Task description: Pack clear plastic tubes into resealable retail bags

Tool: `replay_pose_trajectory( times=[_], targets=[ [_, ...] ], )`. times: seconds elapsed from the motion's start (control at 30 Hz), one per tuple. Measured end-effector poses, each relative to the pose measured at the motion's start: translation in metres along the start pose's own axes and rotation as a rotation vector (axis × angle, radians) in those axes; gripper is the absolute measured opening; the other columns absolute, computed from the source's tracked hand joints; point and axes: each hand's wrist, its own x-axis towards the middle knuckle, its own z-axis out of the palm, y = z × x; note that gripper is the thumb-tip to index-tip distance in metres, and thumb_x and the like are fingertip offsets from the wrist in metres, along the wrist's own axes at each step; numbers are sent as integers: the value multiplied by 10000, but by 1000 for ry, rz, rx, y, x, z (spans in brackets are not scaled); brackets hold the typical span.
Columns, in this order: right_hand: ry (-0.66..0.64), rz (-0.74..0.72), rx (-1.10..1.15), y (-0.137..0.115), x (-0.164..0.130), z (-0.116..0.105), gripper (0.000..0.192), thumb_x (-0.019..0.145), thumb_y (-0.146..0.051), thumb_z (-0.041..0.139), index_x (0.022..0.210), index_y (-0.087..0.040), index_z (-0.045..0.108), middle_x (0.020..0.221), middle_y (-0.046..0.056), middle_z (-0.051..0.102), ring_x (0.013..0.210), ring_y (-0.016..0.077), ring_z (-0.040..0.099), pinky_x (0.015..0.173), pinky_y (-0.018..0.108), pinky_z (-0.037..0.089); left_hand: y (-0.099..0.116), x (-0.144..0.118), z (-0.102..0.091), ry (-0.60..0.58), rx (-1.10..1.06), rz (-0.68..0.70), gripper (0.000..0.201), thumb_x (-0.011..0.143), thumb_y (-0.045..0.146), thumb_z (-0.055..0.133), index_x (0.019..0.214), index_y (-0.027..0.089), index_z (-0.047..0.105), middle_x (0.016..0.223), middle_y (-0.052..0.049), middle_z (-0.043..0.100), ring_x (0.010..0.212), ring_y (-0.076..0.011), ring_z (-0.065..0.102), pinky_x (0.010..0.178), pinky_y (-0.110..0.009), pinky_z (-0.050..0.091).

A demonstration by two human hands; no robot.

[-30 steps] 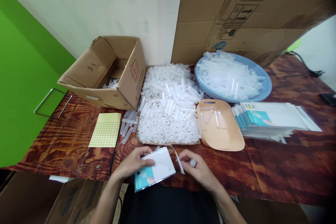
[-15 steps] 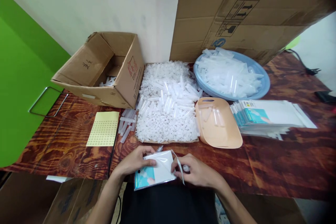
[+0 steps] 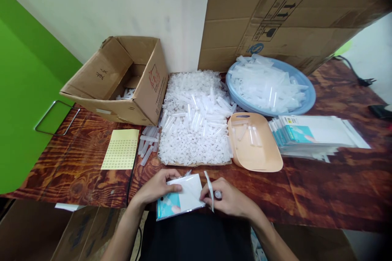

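The packet's strip [image 3: 209, 189] now stands upright beside the right hand [image 3: 228, 200].

cardboard box [image 3: 122, 79], blue basin [image 3: 308, 97], sticker sheet [image 3: 121, 154]

one head-worn view, forward and down over the near edge of the wooden table [image 3: 306, 195], close

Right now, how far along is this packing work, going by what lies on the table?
Apparently done: a few pieces lie in the open brown cardboard box. In hand: the left hand holds a small white-and-teal plastic pouch, while the right hand pinches its edge and a thin white strip. Left: a big heap of clear plastic tubes, a full blue round basin and a stack of flat pouches.
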Motion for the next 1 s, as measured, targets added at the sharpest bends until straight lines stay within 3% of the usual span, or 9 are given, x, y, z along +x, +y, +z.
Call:
replay_pose_trajectory(
  times=[0.23, 0.77, 1.0],
  targets=[
    [54, -7, 73, 4, 0, 3, 199, 893, -258, 643, 975, -173, 803, 805, 48, 778, 666, 161, 658, 642, 241, 453, -5, 1, 0, 36, 22, 20, 333, 767, 394, 809, 903, 124, 669, 812, -11, 656, 725, -145, 543, 633, -211, 376],
    [147, -93, -18, 8, 1, 4, 133, 868, -165, 674, 904, -200, 798, 740, -4, 766, 614, 127, 641, 672, 227, 442, -13, 2, -1, 90, 25, 80, 355, 772, 431, 802, 918, 129, 685, 846, -22, 659, 760, -158, 551, 654, -215, 384],
    [152, -112, -1, 11, 1, 6, 173, 891, -183, 647, 962, -217, 801, 801, -3, 786, 644, 130, 672, 661, 216, 452, -10, 1, 1, 103, 13, 83, 340, 777, 420, 802, 900, 127, 678, 827, -17, 647, 742, -146, 538, 646, -212, 379]
  ],
)
